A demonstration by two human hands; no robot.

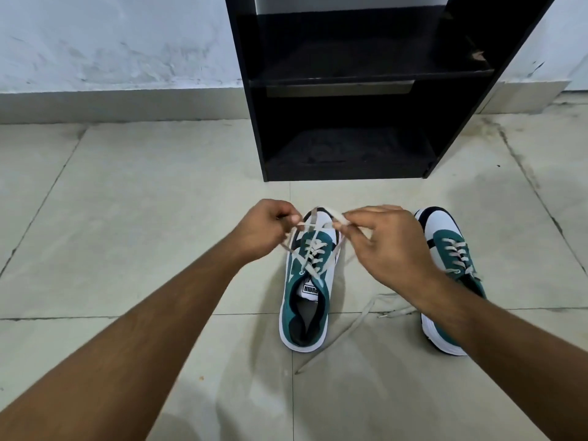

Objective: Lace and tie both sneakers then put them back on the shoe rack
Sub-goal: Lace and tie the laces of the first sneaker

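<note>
Two green and white sneakers stand on the tiled floor, toes toward the rack. Over the left sneaker (307,291) my left hand (264,229) pinches one end of its pale lace (315,246), and my right hand (378,240) pinches the other end as a loop. The two ends cross above the toe. The right sneaker (448,249) is partly hidden behind my right forearm; its laces (366,313) trail loose across the floor. The black shoe rack (343,90) stands just beyond the shoes, both visible shelves bare.
A pale wall with a grey skirting (121,103) runs behind the rack. Large floor tiles (127,218) spread to the left and right of the shoes.
</note>
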